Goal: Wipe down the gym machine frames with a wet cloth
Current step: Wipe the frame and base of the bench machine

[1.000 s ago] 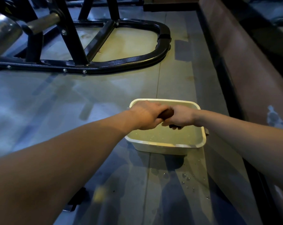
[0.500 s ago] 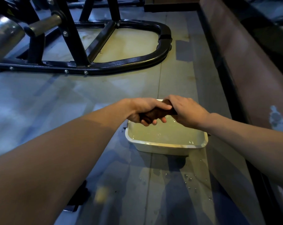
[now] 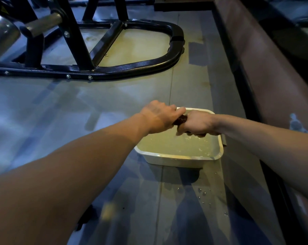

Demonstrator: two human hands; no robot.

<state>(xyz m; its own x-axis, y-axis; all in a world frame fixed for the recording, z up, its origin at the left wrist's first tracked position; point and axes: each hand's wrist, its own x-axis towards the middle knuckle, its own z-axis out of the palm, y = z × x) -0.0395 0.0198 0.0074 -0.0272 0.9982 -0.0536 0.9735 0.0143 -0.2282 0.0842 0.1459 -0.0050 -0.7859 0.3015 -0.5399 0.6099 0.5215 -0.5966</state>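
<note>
Clenched: my left hand [image 3: 160,117] and right hand [image 3: 198,123] both grip the dark wet cloth [image 3: 180,119] | over the tub [image 3: 176,160] of water | grey floor [image 3: 79,106], droplets near tub | black machine frame [image 3: 132,71] well beyond.

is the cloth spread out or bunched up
Bunched up: the dark cloth is twisted into a tight roll gripped between the left hand and right hand.
</note>
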